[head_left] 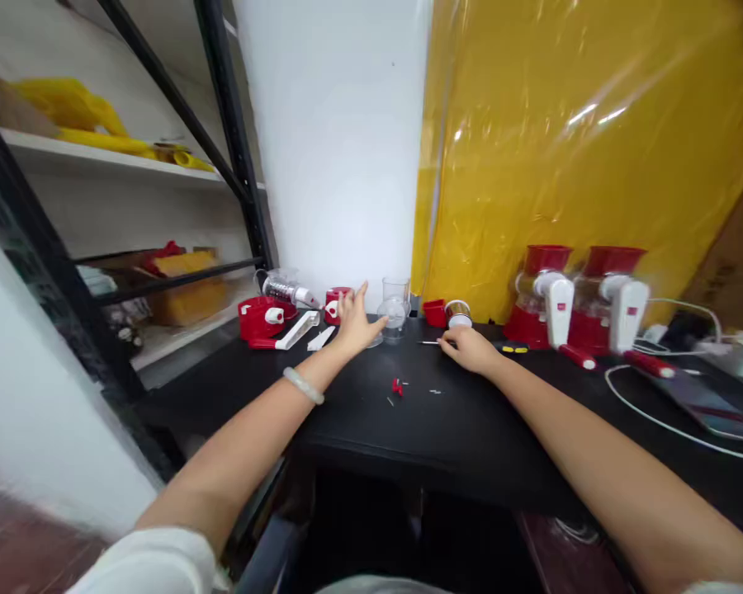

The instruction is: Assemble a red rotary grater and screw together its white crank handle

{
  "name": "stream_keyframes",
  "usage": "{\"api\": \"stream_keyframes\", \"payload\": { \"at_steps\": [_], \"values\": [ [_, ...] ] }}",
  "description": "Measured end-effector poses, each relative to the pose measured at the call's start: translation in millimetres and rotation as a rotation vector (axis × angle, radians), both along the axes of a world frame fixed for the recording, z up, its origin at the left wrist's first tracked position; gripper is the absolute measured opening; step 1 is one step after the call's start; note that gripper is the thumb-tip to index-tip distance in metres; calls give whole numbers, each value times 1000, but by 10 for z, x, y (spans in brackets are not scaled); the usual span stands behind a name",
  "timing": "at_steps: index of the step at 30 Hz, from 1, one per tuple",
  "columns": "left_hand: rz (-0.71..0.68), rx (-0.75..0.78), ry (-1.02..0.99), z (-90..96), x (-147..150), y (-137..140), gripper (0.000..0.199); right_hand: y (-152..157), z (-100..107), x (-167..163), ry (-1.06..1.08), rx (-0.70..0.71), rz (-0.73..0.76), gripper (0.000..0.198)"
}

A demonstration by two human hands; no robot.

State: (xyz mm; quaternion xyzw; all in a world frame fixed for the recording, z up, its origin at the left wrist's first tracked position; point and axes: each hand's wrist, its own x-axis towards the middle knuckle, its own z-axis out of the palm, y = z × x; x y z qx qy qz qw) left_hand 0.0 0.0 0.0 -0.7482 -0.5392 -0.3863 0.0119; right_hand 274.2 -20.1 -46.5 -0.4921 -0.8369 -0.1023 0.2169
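Observation:
My left hand [359,323] is stretched forward with its fingers spread, between a small red part with a white knob [333,305] and a clear plastic housing [396,301]. It holds nothing that I can see. On the right, my right hand [467,348] is closed over a screwdriver [513,348]; the thin metal shaft sticks out to the left and the yellow-and-black handle to the right. Just behind that hand lie a grater drum [458,312] and a red cup-like part [434,313]. Small red pieces [397,386] and screws [434,392] lie nearer the table's front edge.
At the left of the black table [359,421] are a red base [260,320] and white crank arms [298,330]. Two assembled red-and-white rotary graters [541,297] stand on the right, near a white cable [650,421] and a dark tablet-like device [718,404]. Shelving [117,161] rises at left.

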Motion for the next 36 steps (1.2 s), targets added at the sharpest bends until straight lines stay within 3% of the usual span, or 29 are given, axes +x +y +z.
{"api": "stream_keyframes", "payload": {
  "at_steps": [4,9,16,20,22,24,27,30,36],
  "values": [
    [-4,-161,-72,128,327,174,119,-17,1,-19,-10,-12,0,33],
    [17,-264,-241,176,615,312,130,-38,27,-26,-4,-2,-17,33],
    [11,-244,-401,109,575,426,89,-25,36,-10,18,1,-27,33],
    [-2,-172,-680,234,400,437,79,-19,36,7,43,1,-32,32],
    [-139,-285,-950,305,286,372,70,-25,39,4,51,3,-27,32],
    [-374,-512,-1228,341,157,261,55,-38,45,-11,58,6,-14,31],
    [-675,-795,-1479,319,-27,82,47,-70,57,-47,66,7,12,30],
    [-729,-877,-1560,262,-133,-12,51,-101,78,-99,74,15,40,28],
    [-745,-843,-1628,210,-150,22,51,-24,179,-446,63,52,197,27]
  ]
}}
